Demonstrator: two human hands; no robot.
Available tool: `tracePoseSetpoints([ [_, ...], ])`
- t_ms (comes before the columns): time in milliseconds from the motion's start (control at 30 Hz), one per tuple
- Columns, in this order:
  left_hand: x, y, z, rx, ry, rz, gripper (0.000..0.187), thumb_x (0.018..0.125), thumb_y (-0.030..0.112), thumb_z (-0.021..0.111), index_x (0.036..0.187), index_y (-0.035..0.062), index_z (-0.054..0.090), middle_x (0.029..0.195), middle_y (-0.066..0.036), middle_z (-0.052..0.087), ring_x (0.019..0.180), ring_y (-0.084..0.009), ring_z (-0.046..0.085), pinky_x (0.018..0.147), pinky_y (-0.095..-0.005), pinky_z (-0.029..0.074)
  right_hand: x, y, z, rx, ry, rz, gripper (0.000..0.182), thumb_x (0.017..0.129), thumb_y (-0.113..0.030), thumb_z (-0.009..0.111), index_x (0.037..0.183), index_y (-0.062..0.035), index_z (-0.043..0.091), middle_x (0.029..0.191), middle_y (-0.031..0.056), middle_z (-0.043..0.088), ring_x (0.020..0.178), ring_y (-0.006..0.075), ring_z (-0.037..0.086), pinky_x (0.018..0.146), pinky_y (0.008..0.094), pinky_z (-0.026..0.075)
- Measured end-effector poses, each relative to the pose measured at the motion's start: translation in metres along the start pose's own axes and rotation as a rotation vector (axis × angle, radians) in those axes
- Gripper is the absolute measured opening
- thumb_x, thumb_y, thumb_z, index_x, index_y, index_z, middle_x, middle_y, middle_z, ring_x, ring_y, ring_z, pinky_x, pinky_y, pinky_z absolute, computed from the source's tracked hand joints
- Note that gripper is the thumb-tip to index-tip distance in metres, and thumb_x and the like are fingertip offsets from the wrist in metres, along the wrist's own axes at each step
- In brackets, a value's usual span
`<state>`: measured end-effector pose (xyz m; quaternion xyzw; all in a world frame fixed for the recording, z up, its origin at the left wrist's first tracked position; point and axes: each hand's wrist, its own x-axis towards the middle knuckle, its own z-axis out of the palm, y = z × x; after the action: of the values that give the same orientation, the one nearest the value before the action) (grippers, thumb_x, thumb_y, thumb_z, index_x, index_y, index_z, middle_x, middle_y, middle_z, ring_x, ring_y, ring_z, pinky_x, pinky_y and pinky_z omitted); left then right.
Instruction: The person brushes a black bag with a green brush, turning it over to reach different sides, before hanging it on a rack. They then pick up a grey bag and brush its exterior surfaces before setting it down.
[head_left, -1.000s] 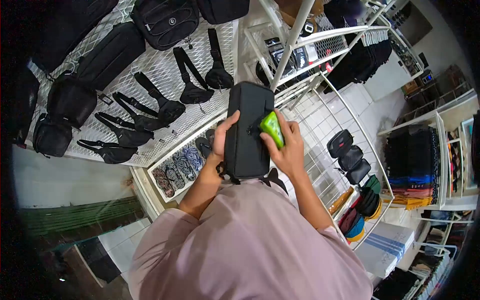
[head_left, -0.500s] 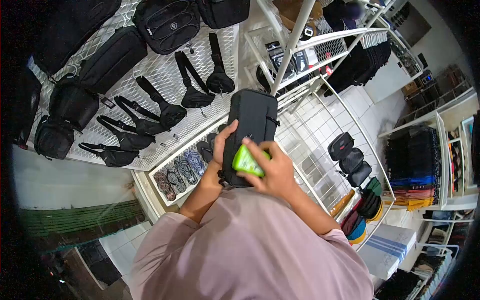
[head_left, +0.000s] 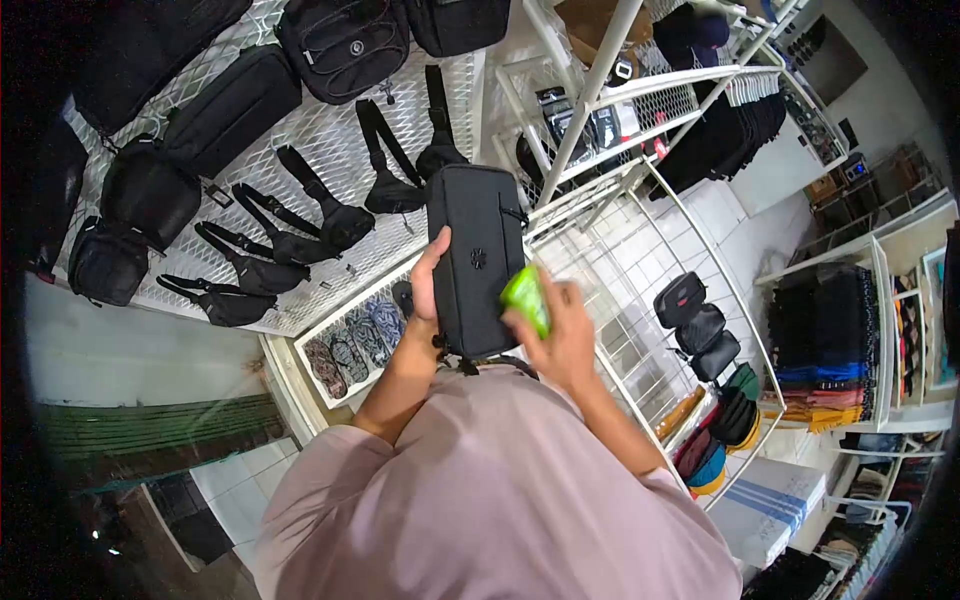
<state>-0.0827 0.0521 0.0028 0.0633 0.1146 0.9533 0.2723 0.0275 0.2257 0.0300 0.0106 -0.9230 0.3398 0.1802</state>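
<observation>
A black zippered bag [head_left: 476, 268], long and boxy with a small dark emblem on its front, is held up before my chest. My left hand [head_left: 427, 280] grips its left side, thumb lying along the front edge. Between the fingers and thumb of my right hand [head_left: 562, 328] is a bright green palm-sized item [head_left: 527, 300], blurred by motion; I cannot tell what kind it is. That green item overlaps the bag's right edge in this view. A short dark strap hangs at the bag's lower end, against my shirt.
Black sling bags [head_left: 332, 222] and larger bags [head_left: 232, 112] hang on a white mesh panel at left. Below it sits a white tray [head_left: 335, 395] of patterned sandals. A white wire rack [head_left: 640, 290] stands close on my right, with black pouches [head_left: 700, 328] and coloured caps [head_left: 712, 455].
My right hand with the green item has moved right, from the bag's front to its right edge, uncovering the emblem. The bag has shifted slightly left and up.
</observation>
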Motion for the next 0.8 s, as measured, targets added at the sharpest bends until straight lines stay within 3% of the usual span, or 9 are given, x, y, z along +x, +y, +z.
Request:
tracePoseSetpoints([
  [67, 0.001, 0.002, -0.011, -0.008, 0.017, -0.033, 0.054, 0.105, 0.04, 0.051, 0.14, -0.001, 0.055, 0.13, -0.019, 0.067, 0.112, -0.0342, 0.068, 0.102, -0.0483, 0.054, -0.012, -0.021, -0.009, 0.109, -0.176, -0.186, 0.079, 0.083, -0.048, 0.079, 0.15, -0.0161, 0.052, 0.104, 0.0169, 0.06, 0.082, 0.0372, 0.067, 0.07, 0.0431, 0.056],
  [133, 0.003, 0.001, -0.02, -0.034, 0.028, -0.012, 0.053, 0.105, 0.039, 0.051, 0.14, -0.0005, 0.055, 0.13, -0.019, 0.067, 0.112, -0.0343, 0.068, 0.101, -0.0486, 0.054, -0.004, -0.023, -0.022, 0.06, -0.291, -0.079, 0.079, 0.083, -0.043, 0.08, 0.151, -0.0132, 0.051, 0.105, 0.0195, 0.06, 0.092, 0.0382, 0.066, 0.08, 0.0445, 0.053],
  [233, 0.001, 0.0, -0.01, 0.042, 0.062, 0.05, 0.053, 0.105, 0.04, 0.051, 0.14, -0.0004, 0.056, 0.129, -0.019, 0.068, 0.111, -0.0347, 0.069, 0.1, -0.0493, 0.055, 0.014, 0.007, 0.002, 0.121, 0.014, 0.217, 0.078, 0.085, -0.041, 0.079, 0.152, -0.0148, 0.05, 0.103, 0.0186, 0.059, 0.09, 0.0385, 0.065, 0.08, 0.0454, 0.053],
  [333, 0.005, -0.002, -0.007, -0.024, 0.076, 0.096, 0.054, 0.105, 0.042, 0.051, 0.139, -0.0001, 0.056, 0.128, -0.02, 0.068, 0.111, -0.0347, 0.069, 0.099, -0.0494, 0.055, -0.008, -0.015, -0.012, 0.027, -0.057, -0.019, 0.077, 0.084, -0.044, 0.08, 0.15, -0.0156, 0.052, 0.106, 0.017, 0.058, 0.079, 0.0353, 0.067, 0.067, 0.0435, 0.055],
  [400, 0.005, -0.001, -0.015, -0.008, 0.049, 0.11, 0.056, 0.105, 0.044, 0.051, 0.139, 0.0002, 0.056, 0.129, -0.02, 0.067, 0.11, -0.0347, 0.069, 0.099, -0.0496, 0.055, -0.013, -0.021, -0.02, 0.11, -0.2, -0.121, 0.076, 0.086, -0.043, 0.079, 0.151, -0.0161, 0.052, 0.105, 0.017, 0.058, 0.078, 0.0352, 0.065, 0.069, 0.0437, 0.055],
  [533, 0.001, -0.006, -0.017, 0.056, 0.122, 0.145, 0.056, 0.105, 0.044, 0.05, 0.14, 0.0005, 0.056, 0.131, -0.019, 0.066, 0.113, -0.0349, 0.068, 0.103, -0.0506, 0.053, 0.006, 0.01, 0.0, 0.09, 0.014, 0.224, 0.07, 0.09, -0.039, 0.076, 0.149, -0.0111, 0.051, 0.106, 0.0189, 0.058, 0.085, 0.0378, 0.066, 0.072, 0.0456, 0.054],
  [667, 0.0, -0.009, -0.016, 0.045, 0.123, 0.16, 0.056, 0.105, 0.044, 0.05, 0.14, 0.0006, 0.056, 0.131, -0.019, 0.067, 0.114, -0.0346, 0.067, 0.104, -0.0511, 0.052, -0.011, -0.023, -0.022, 0.194, -0.139, -0.056, 0.074, 0.087, -0.041, 0.078, 0.151, -0.015, 0.051, 0.107, 0.0182, 0.058, 0.085, 0.0372, 0.066, 0.072, 0.045, 0.055],
  [733, 0.003, -0.009, -0.023, -0.028, -0.018, 0.143, 0.056, 0.105, 0.043, 0.05, 0.14, 0.0007, 0.056, 0.13, -0.019, 0.067, 0.114, -0.0343, 0.067, 0.104, -0.0512, 0.052, -0.006, -0.019, -0.021, 0.161, -0.181, -0.078, 0.073, 0.087, -0.041, 0.077, 0.15, -0.0148, 0.051, 0.106, 0.0189, 0.057, 0.085, 0.0377, 0.066, 0.072, 0.0454, 0.054],
  [800, 0.004, -0.013, -0.01, 0.038, 0.089, 0.196, 0.056, 0.105, 0.043, 0.05, 0.14, 0.0006, 0.056, 0.13, -0.019, 0.067, 0.113, -0.0341, 0.068, 0.103, -0.0507, 0.052, 0.008, 0.012, -0.004, 0.117, -0.061, 0.055, 0.071, 0.089, -0.041, 0.076, 0.15, -0.0124, 0.051, 0.104, 0.0197, 0.057, 0.087, 0.0382, 0.065, 0.073, 0.0448, 0.054],
])
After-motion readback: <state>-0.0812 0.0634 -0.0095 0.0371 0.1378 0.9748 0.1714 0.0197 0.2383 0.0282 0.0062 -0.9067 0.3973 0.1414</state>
